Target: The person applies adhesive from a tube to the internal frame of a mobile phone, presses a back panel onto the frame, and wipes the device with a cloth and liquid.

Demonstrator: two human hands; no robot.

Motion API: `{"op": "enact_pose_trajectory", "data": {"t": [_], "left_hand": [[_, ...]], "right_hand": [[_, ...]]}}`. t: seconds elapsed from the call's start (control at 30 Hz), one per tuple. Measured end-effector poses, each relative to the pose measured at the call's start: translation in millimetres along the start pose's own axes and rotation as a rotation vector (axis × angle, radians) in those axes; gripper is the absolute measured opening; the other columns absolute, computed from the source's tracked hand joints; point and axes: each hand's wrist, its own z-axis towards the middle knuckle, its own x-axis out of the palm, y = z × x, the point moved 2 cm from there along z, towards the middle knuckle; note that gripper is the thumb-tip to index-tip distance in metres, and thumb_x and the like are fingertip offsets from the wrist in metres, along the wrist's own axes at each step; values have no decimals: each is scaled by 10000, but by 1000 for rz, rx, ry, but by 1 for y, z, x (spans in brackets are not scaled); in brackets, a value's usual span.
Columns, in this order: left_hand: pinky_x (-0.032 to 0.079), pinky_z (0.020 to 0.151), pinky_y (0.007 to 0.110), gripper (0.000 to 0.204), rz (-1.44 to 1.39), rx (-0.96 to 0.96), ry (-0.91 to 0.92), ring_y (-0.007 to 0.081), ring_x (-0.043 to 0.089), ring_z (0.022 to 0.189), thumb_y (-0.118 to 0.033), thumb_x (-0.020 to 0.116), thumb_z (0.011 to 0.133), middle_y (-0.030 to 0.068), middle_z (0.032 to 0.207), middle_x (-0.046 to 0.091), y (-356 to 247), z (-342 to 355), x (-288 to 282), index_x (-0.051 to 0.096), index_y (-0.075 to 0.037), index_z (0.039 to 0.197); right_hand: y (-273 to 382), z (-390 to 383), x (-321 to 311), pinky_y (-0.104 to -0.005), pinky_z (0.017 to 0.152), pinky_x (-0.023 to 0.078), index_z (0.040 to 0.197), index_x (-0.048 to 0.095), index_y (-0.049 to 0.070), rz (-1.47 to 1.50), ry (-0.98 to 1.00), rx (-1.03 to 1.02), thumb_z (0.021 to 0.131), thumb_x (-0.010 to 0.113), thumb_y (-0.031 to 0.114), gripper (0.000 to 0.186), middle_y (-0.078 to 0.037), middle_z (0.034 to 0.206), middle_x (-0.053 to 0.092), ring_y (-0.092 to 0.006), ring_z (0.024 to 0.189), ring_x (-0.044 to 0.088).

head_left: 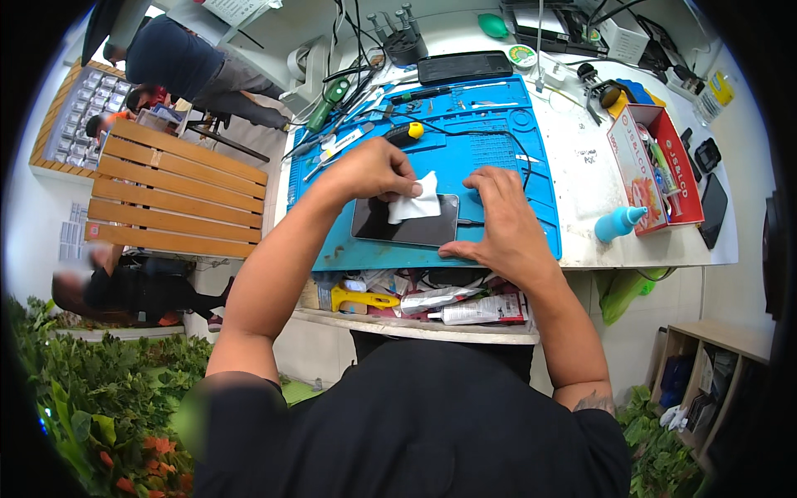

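Nearest you, the open, pale-edged drawer (415, 329) is showing a yellow plastic tool (365, 299) and a white, crumpled tube (486, 310), its rear contents disappearing under the bench edge. Beyond it, the black, glass-fronted phone (415, 232) is lying flat on the blue, compartmented work mat (347, 256), between your hands. Your left hand (372, 176) is pinching a folded white cloth (418, 205) between thumb and fingers, and the cloth is resting on the glass. Your right hand (510, 222) is spreading thumb and fingers around the phone's right end; whether the thumb is touching the corner, you cannot tell. Wiping appears to be under way, not finished: the cloth is covering part of the glass, and whether the bare remainder is clean is not showing. A thin black cable (471, 222) is ending beside the phone's right edge, your right hand hiding its course. Farther off, a black-and-yellow tool (404, 134) is lying unheld, partly hidden behind your left hand.
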Motion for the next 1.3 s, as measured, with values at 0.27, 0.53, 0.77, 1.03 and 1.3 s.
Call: {"op": "enact_pose_trajectory", "data": {"t": [0.27,0.53,0.77,1.03,1.3], "left_hand": [[610,640,315,305,62,105,16,135,773,702,-288,1010,869,47,814,814,-19,10,15,874,-31,961],[614,666,297,344,87,182,31,123,770,702,-303,1025,859,37,820,810,-42,13,32,852,-20,948],[616,655,305,289,61,172,11,128,773,679,-290,1023,842,41,770,806,-28,21,30,862,-58,906],[584,623,326,295,72,32,21,137,741,672,-291,1037,823,48,774,798,9,7,-6,856,-67,889],[520,573,304,312,182,99,43,116,690,621,-306,1010,852,22,720,745,-10,11,6,832,-51,874]], "right_hand": [[0,0,0,-486,1205,499,1404,602,-3,-2,-25,13,614,1112,335,998,-179,1465,591,-409,1409,536],[-2,0,-1,-489,1153,524,1267,642,24,5,-13,-8,594,1118,364,892,-170,1435,608,-404,1377,554],[0,1,0,-474,1144,515,1185,633,21,-4,-7,-11,607,1114,350,822,-155,1376,610,-393,1357,547],[-1,0,0,-479,1128,516,1103,611,33,-8,-23,-32,603,1118,347,779,-152,1364,607,-386,1334,545],[-5,1,3,-484,1129,531,1198,647,22,20,32,28,593,1118,401,855,-185,1423,622,-383,1353,563]]}}
